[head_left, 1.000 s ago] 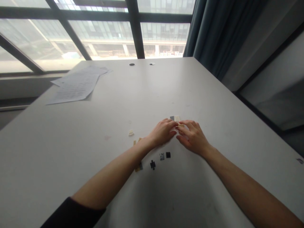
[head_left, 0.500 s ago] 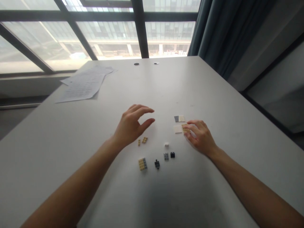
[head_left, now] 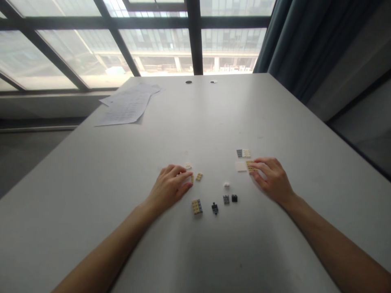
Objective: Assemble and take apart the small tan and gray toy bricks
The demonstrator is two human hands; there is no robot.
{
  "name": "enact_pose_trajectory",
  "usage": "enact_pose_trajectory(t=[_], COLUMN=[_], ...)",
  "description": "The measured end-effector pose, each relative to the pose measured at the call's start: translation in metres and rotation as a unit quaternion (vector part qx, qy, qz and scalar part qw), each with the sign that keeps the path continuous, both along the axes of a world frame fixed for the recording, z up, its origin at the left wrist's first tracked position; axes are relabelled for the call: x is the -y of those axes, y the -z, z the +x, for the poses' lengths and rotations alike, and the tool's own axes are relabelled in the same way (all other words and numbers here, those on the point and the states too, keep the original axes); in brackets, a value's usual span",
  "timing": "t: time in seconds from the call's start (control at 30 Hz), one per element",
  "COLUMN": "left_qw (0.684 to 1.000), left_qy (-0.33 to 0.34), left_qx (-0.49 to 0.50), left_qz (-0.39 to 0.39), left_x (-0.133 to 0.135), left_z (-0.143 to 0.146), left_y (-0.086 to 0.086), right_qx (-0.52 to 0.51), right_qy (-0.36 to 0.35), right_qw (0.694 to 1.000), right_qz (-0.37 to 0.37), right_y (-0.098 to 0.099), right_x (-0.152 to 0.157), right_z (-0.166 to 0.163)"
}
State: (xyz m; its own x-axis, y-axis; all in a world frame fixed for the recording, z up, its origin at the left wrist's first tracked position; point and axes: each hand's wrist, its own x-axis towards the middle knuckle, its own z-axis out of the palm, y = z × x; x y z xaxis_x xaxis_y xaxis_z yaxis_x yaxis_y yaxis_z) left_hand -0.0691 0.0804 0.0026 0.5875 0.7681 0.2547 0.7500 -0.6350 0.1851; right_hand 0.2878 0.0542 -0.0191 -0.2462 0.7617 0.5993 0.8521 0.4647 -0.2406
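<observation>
Small building bricks lie scattered on a grey table (head_left: 214, 122). My left hand (head_left: 171, 188) rests knuckles-up on the table, fingers curled down over a small tan piece (head_left: 192, 178) at its fingertips; another tan plate (head_left: 199, 176) lies just right of it. My right hand (head_left: 271, 177) lies on the table with its fingertips pressed on a tan studded plate (head_left: 251, 165) that adjoins a white plate (head_left: 240, 166). A grey-and-cream plate pair (head_left: 243, 153) sits just beyond. Between the hands are a tan-grey block (head_left: 197, 206), a black piece (head_left: 215, 208), a grey brick (head_left: 226, 199), a black brick (head_left: 234, 198) and a tiny white piece (head_left: 226, 184).
Printed paper sheets (head_left: 128, 106) lie at the table's far left. Two cable holes (head_left: 188, 82) sit near the far edge by the window. A dark curtain (head_left: 293, 44) hangs at the right; the table's right edge drops off to a dark floor.
My left hand left the plates at my right hand, swung left through the air and came down on the small tan pieces. The right hand stayed on the tan plate. The view shifted left.
</observation>
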Motion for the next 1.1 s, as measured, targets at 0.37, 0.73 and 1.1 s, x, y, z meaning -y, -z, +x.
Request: enact_pose_trajectory(t=[0.37, 0.73, 1.1], left_qw=[0.998, 0.997, 0.996], left_qy=[0.027, -0.065, -0.070], left_qx=[-0.002, 0.038, 0.044], left_qz=[-0.051, -0.034, -0.030], left_x=[-0.012, 0.003, 0.003], left_z=[0.023, 0.021, 0.021], left_y=[-0.007, -0.001, 0.003], right_qx=[-0.009, 0.050, 0.110], right_qy=[-0.016, -0.034, -0.030], right_qw=[0.999, 0.982, 0.976], right_qz=[0.027, -0.180, -0.184], right_y=[-0.011, -0.035, -0.028], right_x=[0.009, -0.010, -0.021], right_z=[-0.002, -0.128, -0.160])
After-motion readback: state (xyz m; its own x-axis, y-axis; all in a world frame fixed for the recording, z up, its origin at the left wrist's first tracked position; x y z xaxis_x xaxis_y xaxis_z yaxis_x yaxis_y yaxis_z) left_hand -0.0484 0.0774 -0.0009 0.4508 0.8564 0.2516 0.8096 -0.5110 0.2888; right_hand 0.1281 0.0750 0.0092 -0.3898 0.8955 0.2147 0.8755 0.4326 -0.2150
